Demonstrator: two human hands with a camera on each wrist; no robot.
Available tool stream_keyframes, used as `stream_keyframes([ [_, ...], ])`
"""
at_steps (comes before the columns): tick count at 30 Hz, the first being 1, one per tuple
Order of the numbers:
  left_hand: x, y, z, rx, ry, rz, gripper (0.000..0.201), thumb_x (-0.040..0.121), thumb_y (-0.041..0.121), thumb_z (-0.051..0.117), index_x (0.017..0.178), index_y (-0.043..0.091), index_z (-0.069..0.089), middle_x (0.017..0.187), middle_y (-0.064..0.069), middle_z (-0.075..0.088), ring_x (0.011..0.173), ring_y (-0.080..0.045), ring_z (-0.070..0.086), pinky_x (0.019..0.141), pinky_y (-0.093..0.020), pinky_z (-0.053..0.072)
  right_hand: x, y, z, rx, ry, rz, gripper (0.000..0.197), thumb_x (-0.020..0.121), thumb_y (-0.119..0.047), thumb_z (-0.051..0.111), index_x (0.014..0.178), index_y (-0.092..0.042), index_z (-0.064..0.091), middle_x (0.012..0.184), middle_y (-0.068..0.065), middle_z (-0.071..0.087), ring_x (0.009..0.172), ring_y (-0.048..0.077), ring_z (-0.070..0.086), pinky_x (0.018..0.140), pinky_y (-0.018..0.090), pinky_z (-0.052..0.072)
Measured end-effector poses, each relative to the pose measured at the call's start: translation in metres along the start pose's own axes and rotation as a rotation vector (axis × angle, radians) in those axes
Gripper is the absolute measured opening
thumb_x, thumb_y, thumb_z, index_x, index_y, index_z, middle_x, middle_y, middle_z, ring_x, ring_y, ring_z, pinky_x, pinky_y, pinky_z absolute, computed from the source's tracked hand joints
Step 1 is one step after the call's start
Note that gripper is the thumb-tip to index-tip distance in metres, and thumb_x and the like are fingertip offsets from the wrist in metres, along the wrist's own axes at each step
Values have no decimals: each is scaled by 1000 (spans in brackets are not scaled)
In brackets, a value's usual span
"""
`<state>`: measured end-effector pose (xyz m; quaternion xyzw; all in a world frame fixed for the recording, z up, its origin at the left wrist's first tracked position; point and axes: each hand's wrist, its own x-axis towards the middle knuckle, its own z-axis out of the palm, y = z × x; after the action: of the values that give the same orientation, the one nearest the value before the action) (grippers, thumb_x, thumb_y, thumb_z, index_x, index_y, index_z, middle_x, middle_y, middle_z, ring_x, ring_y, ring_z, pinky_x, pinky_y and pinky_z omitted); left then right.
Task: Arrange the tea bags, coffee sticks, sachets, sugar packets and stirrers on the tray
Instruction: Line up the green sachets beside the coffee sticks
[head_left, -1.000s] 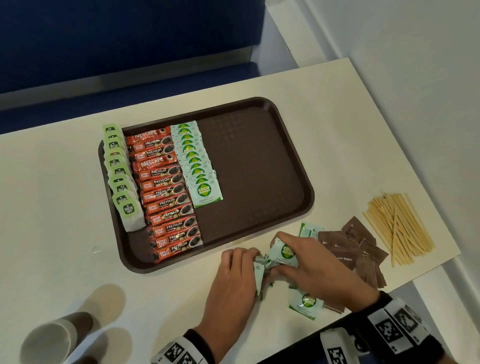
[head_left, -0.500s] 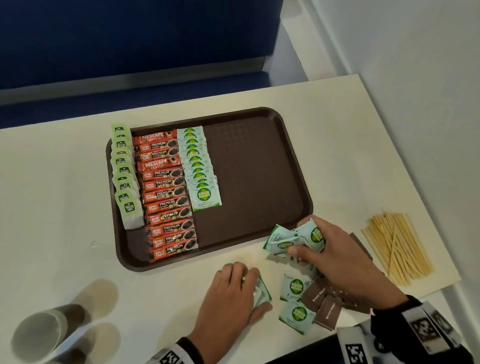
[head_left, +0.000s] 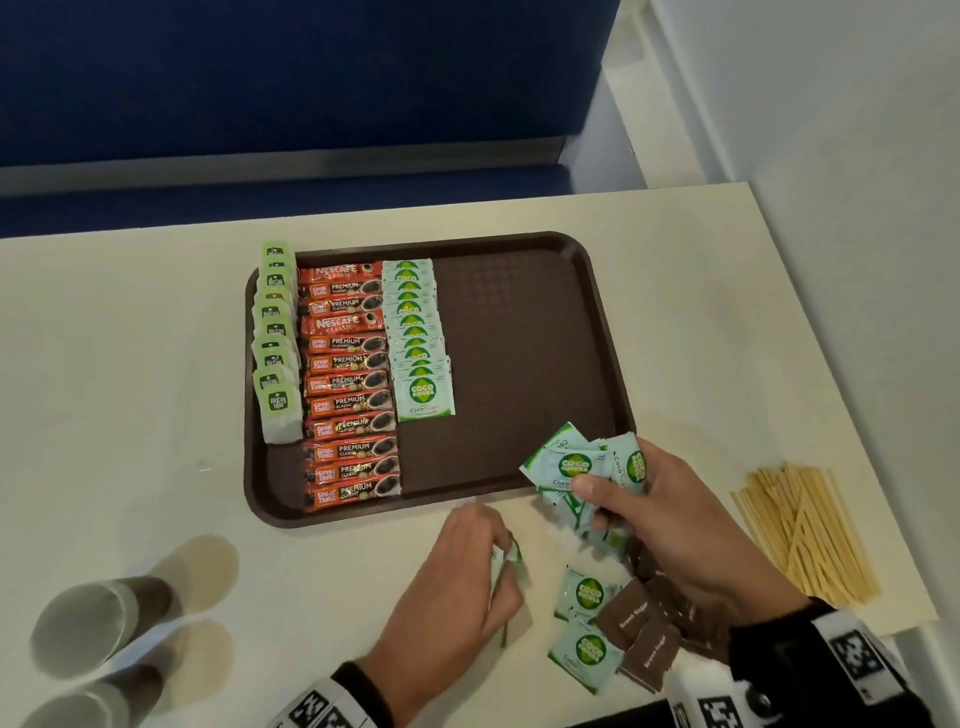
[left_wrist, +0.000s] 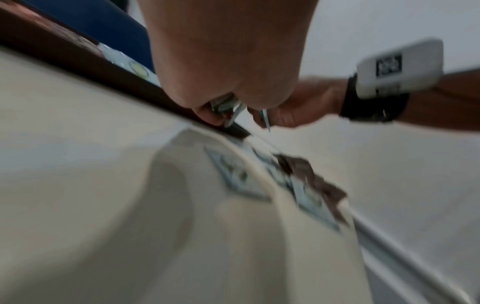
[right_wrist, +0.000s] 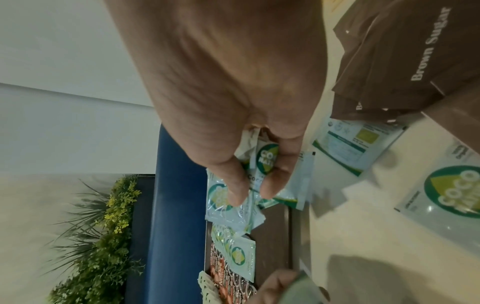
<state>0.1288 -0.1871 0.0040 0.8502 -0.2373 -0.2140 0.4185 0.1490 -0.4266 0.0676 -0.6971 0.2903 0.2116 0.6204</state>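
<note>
Currently, a fanned bunch of green sachets (head_left: 582, 465) is gripped by the right hand (head_left: 660, 512), thumb on top and fingers curled beneath, over the near right corner of the brown tray (head_left: 524, 332); in the right wrist view the same bunch (right_wrist: 259, 181) is seen pinched between thumb and fingertips (right_wrist: 270, 187). A smaller clutch of sachets (head_left: 506, 558) is held by the left hand (head_left: 457, 587), whose fingers are curled round it just above the bench (head_left: 130, 364), near the tray's front edge; in the left wrist view the packet edges (left_wrist: 228, 109) are seen poking out from the closed fingers, though that picture is blurred. On the tray's left part three columns are laid side by side: tea bags (head_left: 275, 338) along the left rim, red coffee sticks (head_left: 350, 384) next to them, and overlapping green sachets (head_left: 421, 338) to the right of those. The rest of the tray floor is bare. Two loose green sachets (head_left: 587, 621) are left lying on the bench below the right hand, with brown sugar packets (head_left: 644, 629) touching and partly overlapping them. A pile of wooden stirrers (head_left: 805, 530) is lying well apart near the bench's right edge. Two paper cups (head_left: 98, 629) are lying at the near left of the bench.
</note>
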Motion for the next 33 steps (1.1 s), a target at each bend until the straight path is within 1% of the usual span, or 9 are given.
stream_keyframes([
  [6,21,29,-48,-433,231,-289,15,108,13,53,110,26,46,120,27,67,100,-6,66,81,-22,50,1,-13,7,106,-87,-15,32,90,-21,81,119,-13,72,108,11,81,92,32,72,89,43,63],
  [9,39,33,-75,-638,316,-352,23,108,4,49,120,23,46,114,16,77,106,-3,70,90,-20,51,4,-27,17,157,-174,-25,33,93,-18,79,124,-10,70,114,13,80,97,32,70,82,35,61],
  [11,51,36,-89,-748,318,-373,37,106,1,46,128,32,48,112,5,80,107,-14,73,97,-33,56,9,-35,27,189,-231,-32,34,94,-15,77,126,-8,68,117,17,78,98,32,68,78,31,61],
  [14,67,38,-100,-909,280,-369,45,103,0,38,121,31,65,110,-18,73,98,-32,74,84,-48,59,17,-47,46,234,-288,-28,34,96,-12,75,128,-6,66,118,20,76,95,25,69,72,28,60],
  [17,75,38,-104,-864,297,-322,31,113,15,38,117,24,67,121,-21,68,106,-35,74,86,-53,61,24,-56,62,287,-320,-11,35,98,-12,72,131,-5,65,116,14,78,93,18,72,70,28,58],
  [21,68,34,-105,-715,270,-258,30,112,48,41,128,31,60,117,9,73,109,-11,74,93,-38,64,32,-63,76,302,-346,-22,32,103,-13,66,135,-8,65,121,11,77,104,20,73,74,27,58],
  [26,61,30,-108,-878,198,-315,36,106,34,63,140,42,54,128,4,75,106,-28,80,74,-61,67,34,-72,92,251,-441,-81,30,111,-12,53,139,-10,64,133,9,74,125,26,70,104,44,58],
  [31,60,15,-107,-925,335,-343,26,106,26,65,132,28,64,126,-6,75,104,-34,79,84,-63,65,38,-78,105,360,-459,25,44,102,7,45,143,-4,57,133,17,72,113,26,73,86,35,61],
  [33,59,8,-107,-881,398,-326,28,106,27,67,134,28,63,129,-3,75,111,-33,77,89,-60,64,37,-82,107,497,-490,88,47,100,2,42,145,-3,56,139,18,69,124,31,69,102,44,58],
])
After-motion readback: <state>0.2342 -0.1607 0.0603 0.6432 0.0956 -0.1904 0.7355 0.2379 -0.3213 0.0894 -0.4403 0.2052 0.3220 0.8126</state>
